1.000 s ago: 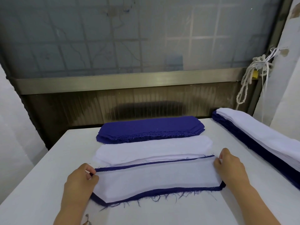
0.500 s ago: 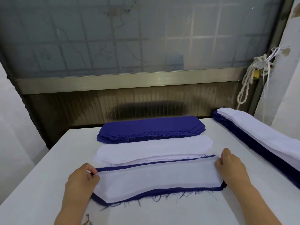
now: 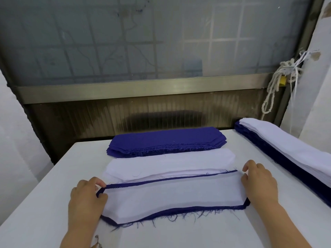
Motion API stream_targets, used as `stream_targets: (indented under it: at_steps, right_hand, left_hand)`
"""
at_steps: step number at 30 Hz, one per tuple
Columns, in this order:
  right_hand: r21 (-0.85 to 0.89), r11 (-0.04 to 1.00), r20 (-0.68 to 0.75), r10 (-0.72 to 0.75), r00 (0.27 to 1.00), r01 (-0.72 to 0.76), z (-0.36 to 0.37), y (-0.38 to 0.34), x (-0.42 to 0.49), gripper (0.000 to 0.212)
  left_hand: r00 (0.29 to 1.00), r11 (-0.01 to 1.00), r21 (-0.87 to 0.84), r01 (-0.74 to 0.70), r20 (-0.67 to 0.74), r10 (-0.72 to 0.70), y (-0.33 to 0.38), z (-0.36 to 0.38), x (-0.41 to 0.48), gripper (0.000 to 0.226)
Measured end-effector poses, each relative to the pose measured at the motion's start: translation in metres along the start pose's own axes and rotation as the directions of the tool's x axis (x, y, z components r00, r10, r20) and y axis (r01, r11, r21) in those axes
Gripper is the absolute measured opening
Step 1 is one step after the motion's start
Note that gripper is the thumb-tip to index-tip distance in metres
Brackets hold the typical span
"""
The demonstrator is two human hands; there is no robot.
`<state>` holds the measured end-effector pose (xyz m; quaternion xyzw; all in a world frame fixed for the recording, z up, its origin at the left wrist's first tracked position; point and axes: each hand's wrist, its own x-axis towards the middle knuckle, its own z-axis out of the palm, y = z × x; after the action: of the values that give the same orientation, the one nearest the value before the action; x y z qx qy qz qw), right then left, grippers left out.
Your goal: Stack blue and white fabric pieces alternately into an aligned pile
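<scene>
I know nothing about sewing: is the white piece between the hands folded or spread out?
Spread out. The white piece lies as one smooth layer on a blue piece whose edge shows along both long sides.

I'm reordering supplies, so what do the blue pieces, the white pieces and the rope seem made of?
Blue pieces: matte woven cloth; cut edges fray into loose threads. White pieces: thin, smooth matte fabric, perhaps interfacing; edges look clean. Rope: off-white twisted cord, probably cotton; strands show.
</scene>
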<state>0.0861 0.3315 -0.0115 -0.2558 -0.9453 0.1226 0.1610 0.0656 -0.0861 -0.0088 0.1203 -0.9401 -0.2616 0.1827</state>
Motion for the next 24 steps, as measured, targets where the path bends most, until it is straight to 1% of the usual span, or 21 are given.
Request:
stream_targets:
  at_steps: [1, 2, 4, 5, 6, 8, 10, 11, 13, 16, 20, 24]
  right_hand:
    - [-0.008, 1.0, -0.044, -0.015, 0.999, 0.015, 0.0, 0.001, 0.001, 0.017]
    - [0.019, 0.999, -0.09, -0.04, 0.995, 0.042, 0.0, 0.001, 0.002, 0.016]
    - [0.13, 0.982, -0.162, -0.117, 0.98, 0.139, -0.002, -0.003, 0.001, 0.008]
    - [0.198, 0.959, -0.171, -0.168, 0.971, 0.201, -0.002, -0.005, 0.001, 0.003]
    - [0.265, 0.928, -0.157, -0.227, 0.961, 0.262, -0.002, -0.007, 0.0, 0.002]
    - [0.369, 0.859, -0.068, -0.357, 0.932, 0.356, -0.001, -0.01, -0.001, 0.007]
    - [0.42, 0.815, 0.052, -0.461, 0.886, 0.399, 0.001, -0.011, -0.002, 0.01]
    - [0.434, 0.804, 0.095, -0.489, 0.867, 0.406, 0.002, -0.011, -0.002, 0.012]
    - [0.436, 0.805, 0.147, -0.504, 0.851, 0.402, 0.006, -0.011, -0.002, 0.017]
    - [0.384, 0.828, 0.165, -0.498, 0.852, 0.409, 0.011, -0.011, -0.001, 0.02]
    - [0.355, 0.841, 0.168, -0.487, 0.857, 0.409, 0.015, -0.01, 0.001, 0.017]
    - [0.328, 0.846, 0.167, -0.49, 0.856, 0.42, 0.017, -0.01, 0.002, 0.019]
  left_hand:
    - [1.0, 1.0, -0.002, -0.018, -0.026, 0.018, 0.002, 0.0, 0.0, 0.02]
    - [0.998, 0.999, -0.03, -0.035, -0.05, 0.034, 0.006, -0.001, -0.001, 0.02]
    - [0.994, 0.989, -0.12, -0.087, -0.076, 0.079, 0.016, -0.001, -0.002, 0.015]
    - [0.991, 0.979, -0.16, -0.122, -0.064, 0.113, 0.02, 0.0, -0.003, 0.013]
    - [0.987, 0.966, -0.202, -0.16, -0.033, 0.157, 0.023, 0.001, -0.004, 0.012]
    - [0.966, 0.934, -0.279, -0.224, 0.065, 0.251, 0.026, 0.003, -0.006, 0.013]
    - [0.935, 0.912, -0.325, -0.25, 0.164, 0.315, 0.025, 0.005, -0.009, 0.016]
    - [0.923, 0.907, -0.336, -0.254, 0.196, 0.331, 0.024, 0.007, -0.009, 0.019]
    - [0.909, 0.917, -0.306, -0.257, 0.245, 0.337, 0.021, 0.01, -0.009, 0.028]
    - [0.899, 0.942, -0.229, -0.245, 0.312, 0.309, 0.018, 0.014, -0.009, 0.034]
    - [0.901, 0.946, -0.225, -0.234, 0.315, 0.297, 0.018, 0.014, -0.008, 0.033]
    - [0.902, 0.947, -0.214, -0.238, 0.314, 0.297, 0.019, 0.015, -0.008, 0.032]
